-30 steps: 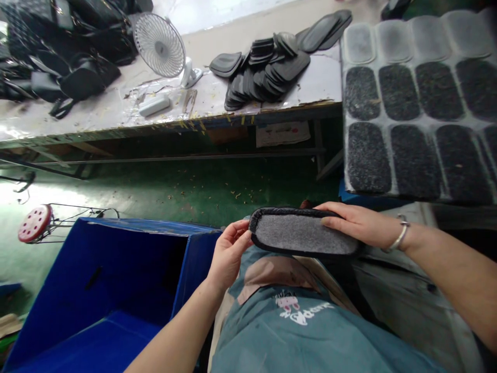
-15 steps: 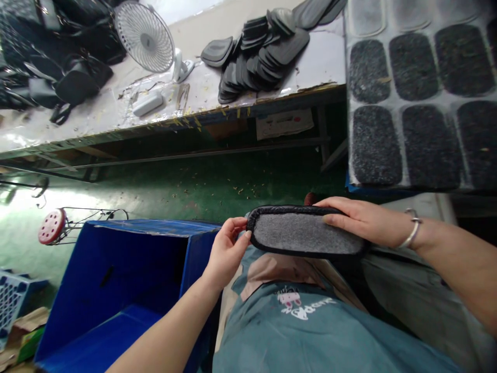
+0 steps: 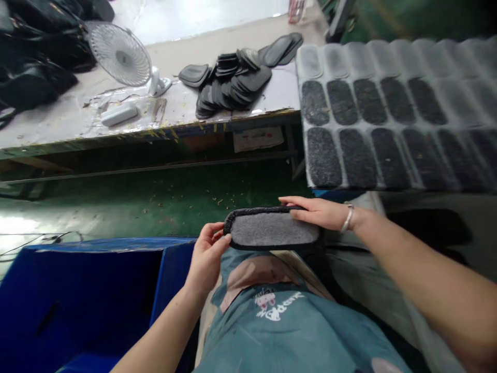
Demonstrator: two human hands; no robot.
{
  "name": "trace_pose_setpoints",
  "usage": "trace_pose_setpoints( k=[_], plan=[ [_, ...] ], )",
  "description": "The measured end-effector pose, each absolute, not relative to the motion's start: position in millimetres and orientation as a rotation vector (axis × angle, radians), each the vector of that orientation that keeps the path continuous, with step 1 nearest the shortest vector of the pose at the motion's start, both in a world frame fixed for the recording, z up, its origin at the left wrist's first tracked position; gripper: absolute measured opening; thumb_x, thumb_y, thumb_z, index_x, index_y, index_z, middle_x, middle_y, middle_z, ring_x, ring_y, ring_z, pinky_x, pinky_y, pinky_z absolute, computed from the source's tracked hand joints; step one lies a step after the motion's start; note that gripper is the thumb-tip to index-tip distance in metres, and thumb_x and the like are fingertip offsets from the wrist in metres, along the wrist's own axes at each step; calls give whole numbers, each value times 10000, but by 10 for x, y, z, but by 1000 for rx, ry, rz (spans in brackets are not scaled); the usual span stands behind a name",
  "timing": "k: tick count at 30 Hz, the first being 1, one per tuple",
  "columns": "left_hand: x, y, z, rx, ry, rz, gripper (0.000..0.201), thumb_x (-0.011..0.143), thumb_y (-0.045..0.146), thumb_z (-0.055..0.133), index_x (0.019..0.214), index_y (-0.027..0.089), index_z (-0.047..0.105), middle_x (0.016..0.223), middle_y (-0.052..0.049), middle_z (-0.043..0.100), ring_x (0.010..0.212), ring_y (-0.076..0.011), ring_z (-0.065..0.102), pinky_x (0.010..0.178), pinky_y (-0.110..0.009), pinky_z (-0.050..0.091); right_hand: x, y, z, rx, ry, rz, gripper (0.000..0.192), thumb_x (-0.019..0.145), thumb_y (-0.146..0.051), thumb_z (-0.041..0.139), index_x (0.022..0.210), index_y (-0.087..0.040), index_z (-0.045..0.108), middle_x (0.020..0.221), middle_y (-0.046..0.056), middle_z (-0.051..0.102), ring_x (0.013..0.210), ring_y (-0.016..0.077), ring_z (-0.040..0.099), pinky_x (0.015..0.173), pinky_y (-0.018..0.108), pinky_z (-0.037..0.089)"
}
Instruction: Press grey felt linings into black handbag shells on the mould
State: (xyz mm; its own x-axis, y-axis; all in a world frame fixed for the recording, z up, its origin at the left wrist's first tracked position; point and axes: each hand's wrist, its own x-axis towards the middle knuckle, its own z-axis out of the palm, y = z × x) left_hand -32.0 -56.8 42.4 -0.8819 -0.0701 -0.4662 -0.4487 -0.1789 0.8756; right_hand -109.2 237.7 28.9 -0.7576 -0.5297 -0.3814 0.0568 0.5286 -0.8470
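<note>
In front of my apron, both hands hold an oblong grey panel [image 3: 267, 229] with a black, leathery-looking raised rim. My left hand [image 3: 209, 247] pinches its left end between thumb and fingers. At the other end my right hand [image 3: 316, 212] grips the upper edge, thumb on the grey face and fingers behind, where they are partly hidden. Level with the apron's top, the panel lies roughly horizontal, its grey face turned toward me. What lies on its far side cannot be seen.
A blue bin [image 3: 97, 290] stands at my left. Across the floor, a worktable [image 3: 163, 46] carries dark oval pieces [image 3: 233, 85], a fan [image 3: 120, 54] and black bags [image 3: 34, 57]. To the right, a board [image 3: 306, 155] bears rows of dark and pale rounded patches.
The view has turned to the right, so the table things and the bin sit further left and more of the board shows. Both hands keep their hold on the panel.
</note>
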Motion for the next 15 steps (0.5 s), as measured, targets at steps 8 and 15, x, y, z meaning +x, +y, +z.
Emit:
trace_pose_setpoints(
  k=[8, 15],
  plan=[
    [-239, -617, 293, -497, 1873, 2087, 501, 722, 355, 732, 1169, 241, 537, 1161, -42, 616, 1097, -197, 566, 894, -293, 451, -391, 2582, 112, 344, 1772, -2070, 547, 865, -530, 517, 1350, -281, 481, 1381, 48, 521, 1260, 225, 487, 1035, 405, 408],
    [-254, -649, 203, -495, 1937, 2063, 488, 696, 341, 753, 1123, 226, 547, 1130, -56, 623, 1121, -243, 559, 904, -350, 478, -163, 2409, 15, 417, 1689, -2225, 574, 796, -401, 643, 1337, -265, 508, 1382, 22, 521, 1260, 230, 489, 1058, 395, 399]
  ],
)
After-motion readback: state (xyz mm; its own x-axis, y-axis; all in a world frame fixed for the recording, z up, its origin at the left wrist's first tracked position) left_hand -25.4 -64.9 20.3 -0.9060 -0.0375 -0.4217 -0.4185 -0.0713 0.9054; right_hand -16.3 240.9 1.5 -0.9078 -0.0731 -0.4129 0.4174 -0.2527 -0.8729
